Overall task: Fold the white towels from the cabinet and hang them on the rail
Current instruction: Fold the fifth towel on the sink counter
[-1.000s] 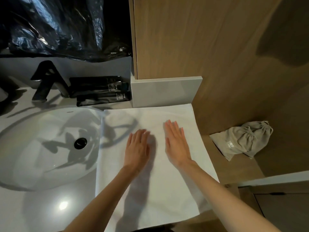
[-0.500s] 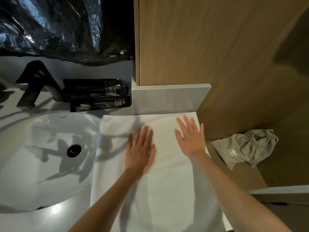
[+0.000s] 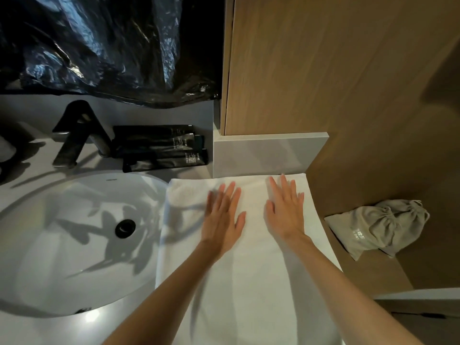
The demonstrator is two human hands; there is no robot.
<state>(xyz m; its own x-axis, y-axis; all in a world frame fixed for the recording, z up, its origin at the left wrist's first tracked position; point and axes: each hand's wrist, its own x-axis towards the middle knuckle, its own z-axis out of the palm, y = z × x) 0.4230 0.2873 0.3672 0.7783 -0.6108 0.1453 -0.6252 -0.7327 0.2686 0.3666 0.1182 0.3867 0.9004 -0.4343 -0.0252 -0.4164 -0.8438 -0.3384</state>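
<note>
A white towel lies flat on the counter to the right of the sink, its far edge against the grey ledge. My left hand presses flat on the towel near its far end, fingers straight and slightly blurred. My right hand lies flat beside it, fingers spread, close to the towel's right edge. Both palms face down and neither hand grips the cloth. No rail or cabinet is in view.
A white oval sink with a black drain sits at the left. Behind it stand a black faucet and black tubes. Black plastic sheeting hangs above. A grey drawstring bag lies on the wooden shelf at right.
Both hands slid over the towel toward its far edge. The right hand moved out toward the right edge, then came slightly back beside the left.
</note>
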